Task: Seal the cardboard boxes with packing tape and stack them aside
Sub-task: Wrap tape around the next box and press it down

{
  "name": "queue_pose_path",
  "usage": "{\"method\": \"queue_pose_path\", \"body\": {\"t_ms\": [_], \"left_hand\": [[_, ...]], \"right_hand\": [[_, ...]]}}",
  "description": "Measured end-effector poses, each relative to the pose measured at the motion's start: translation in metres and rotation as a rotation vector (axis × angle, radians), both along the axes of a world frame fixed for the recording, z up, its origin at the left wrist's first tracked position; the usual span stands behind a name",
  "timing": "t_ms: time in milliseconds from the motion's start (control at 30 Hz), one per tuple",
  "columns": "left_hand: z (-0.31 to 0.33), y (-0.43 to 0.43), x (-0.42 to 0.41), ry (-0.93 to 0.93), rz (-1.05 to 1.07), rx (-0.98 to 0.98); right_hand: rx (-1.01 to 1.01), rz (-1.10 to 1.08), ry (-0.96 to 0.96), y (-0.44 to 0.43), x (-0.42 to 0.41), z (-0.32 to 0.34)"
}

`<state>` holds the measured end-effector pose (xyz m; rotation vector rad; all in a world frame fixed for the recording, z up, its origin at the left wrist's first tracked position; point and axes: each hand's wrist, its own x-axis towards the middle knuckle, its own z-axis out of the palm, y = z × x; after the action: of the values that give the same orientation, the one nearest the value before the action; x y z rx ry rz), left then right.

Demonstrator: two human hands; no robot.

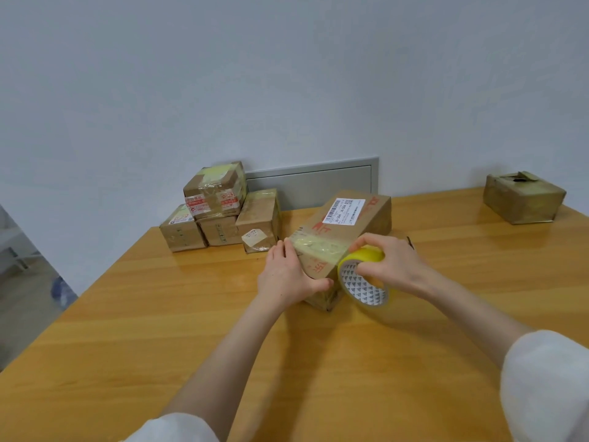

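While the tape roll (363, 285) was held in the right grip (395, 263), with the fingers curled over its yellow rim and closed upon it, the roll was found standing just off the right-hand edge of the long box (347, 218), at that box's near end. A tape strip (318, 247) was seen laid across the top of the box from the roll to the opposite edge. There the left grip (287, 275) was applied, its fingers straight and pressed against the left side and top edge, and its thumb spread across the near face.

The long axis of the box was noted to run away from the person and somewhat to the right, so the strip lay crosswise to it. The box therefore lay between the two grips, with the right grip nearer the free run of tape. It is judged that the coming move would be made by the right grip, downward over the right side, against the hold of the left.

The box rested on the counter (223, 330). A stack of taped boxes (220, 212) was recorded at the far left against the wall, and one lone box (522, 199) well apart at the far right.
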<state>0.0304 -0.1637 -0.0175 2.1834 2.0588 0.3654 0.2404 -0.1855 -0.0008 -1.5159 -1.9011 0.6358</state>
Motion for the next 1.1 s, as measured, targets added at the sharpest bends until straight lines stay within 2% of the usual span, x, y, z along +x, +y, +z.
{"method": "queue_pose_path", "body": {"t_ms": [133,267,400,533,667,767,933,1000,1033,1100], "left_hand": [[0.002,0.000,0.001,0.033,-0.016,-0.028],[0.018,0.008,-0.004,0.137,-0.131,-0.155],[0.028,0.024,0.002,0.000,-0.304,0.032],[0.014,0.030,0.013,0.220,-0.355,-0.008],[0.007,0.024,0.008,0.223,-0.504,-0.022],[0.005,0.021,0.008,0.276,-0.479,-0.002],[0.010,0.022,0.009,0.297,-0.265,-0.011],[0.020,0.025,0.006,0.196,-0.242,-0.047],[0.027,0.025,0.004,0.054,-0.234,-0.081],[0.041,0.024,-0.001,-0.366,-0.205,-0.160]], "right_hand": [[-0.015,-0.004,-0.068,-0.001,0.005,-0.002],[-0.005,-0.019,-0.084,-0.002,0.002,-0.011],[-0.012,-0.007,-0.066,0.000,0.005,-0.010],[-0.030,-0.015,-0.066,0.002,0.007,-0.011],[-0.016,-0.029,-0.065,0.007,0.004,-0.016],[-0.014,-0.039,-0.042,0.008,0.002,-0.019],[-0.023,-0.042,0.041,0.011,0.007,-0.009],[0.060,-0.028,0.096,0.015,0.006,0.007],[0.097,-0.036,0.171,0.018,0.004,0.017],[0.147,-0.058,0.381,0.024,0.000,0.037]]}}
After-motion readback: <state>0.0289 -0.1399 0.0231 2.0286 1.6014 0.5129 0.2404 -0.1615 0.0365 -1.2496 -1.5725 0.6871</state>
